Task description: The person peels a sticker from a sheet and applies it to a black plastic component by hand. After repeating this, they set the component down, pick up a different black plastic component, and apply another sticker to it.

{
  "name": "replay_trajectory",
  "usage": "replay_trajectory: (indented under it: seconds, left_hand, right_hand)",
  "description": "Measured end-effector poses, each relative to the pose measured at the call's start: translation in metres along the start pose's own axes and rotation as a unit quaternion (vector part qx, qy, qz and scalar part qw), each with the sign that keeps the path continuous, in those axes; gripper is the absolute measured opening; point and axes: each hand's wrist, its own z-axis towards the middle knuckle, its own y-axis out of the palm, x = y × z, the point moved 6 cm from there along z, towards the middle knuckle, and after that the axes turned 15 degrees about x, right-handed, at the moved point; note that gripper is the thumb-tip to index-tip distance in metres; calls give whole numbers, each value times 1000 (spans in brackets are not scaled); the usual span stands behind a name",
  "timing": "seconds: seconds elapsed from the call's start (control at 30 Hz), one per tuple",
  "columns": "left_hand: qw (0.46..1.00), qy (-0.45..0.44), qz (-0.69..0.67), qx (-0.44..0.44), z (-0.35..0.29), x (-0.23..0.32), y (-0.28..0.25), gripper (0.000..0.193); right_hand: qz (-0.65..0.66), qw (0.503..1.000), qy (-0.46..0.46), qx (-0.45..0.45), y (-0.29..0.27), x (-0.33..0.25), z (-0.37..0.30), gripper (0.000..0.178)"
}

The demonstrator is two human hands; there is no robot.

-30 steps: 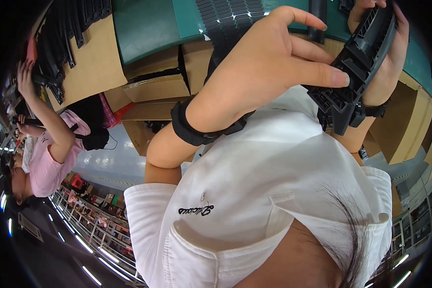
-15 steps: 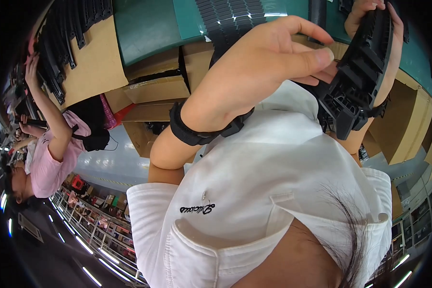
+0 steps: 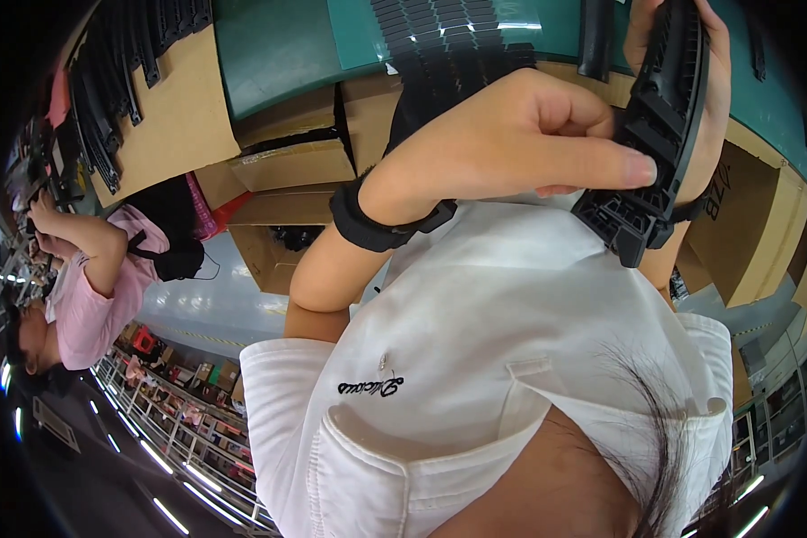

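A long black plastic part point(image 3: 671, 106) with ribs and clip-like shapes is held tilted in front of my chest at the upper right. My right hand point(image 3: 715, 108) is wrapped round its far side, fingers partly hidden behind it. From the left, my left hand point(image 3: 520, 134) reaches across and presses its thumb on the part near the lower end. Its other fingers are curled, and their tips are partly hidden. Each wrist wears a black band, the left one point(image 3: 368, 220) being plainer to see.
Rows of black strips point(image 3: 439, 40) lie on the green table point(image 3: 278, 54), beside a dark bar point(image 3: 594, 40). More black strips rest on cardboard point(image 3: 184, 112) at the left. Open cardboard boxes point(image 3: 300, 169) stand below the edge. A co-worker in pink point(image 3: 108, 269) is at far left.
My left hand has moved from beside the black part onto it, thumb now pressing. The part and my right hand have shifted slightly left. The co-worker's arm has come down.
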Motion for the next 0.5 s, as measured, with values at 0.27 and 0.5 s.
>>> replay_trajectory:
  seconds: [0.27,0.5]
  left_hand:
    - [994,73,-81,4,-2,-1,1,27]
    - [992,47,-121,3,-5,-4,5,26]
  right_hand:
    - [8,994,-105,33,9,4,-10,17]
    - [36,998,45,20,7,10,-1,17]
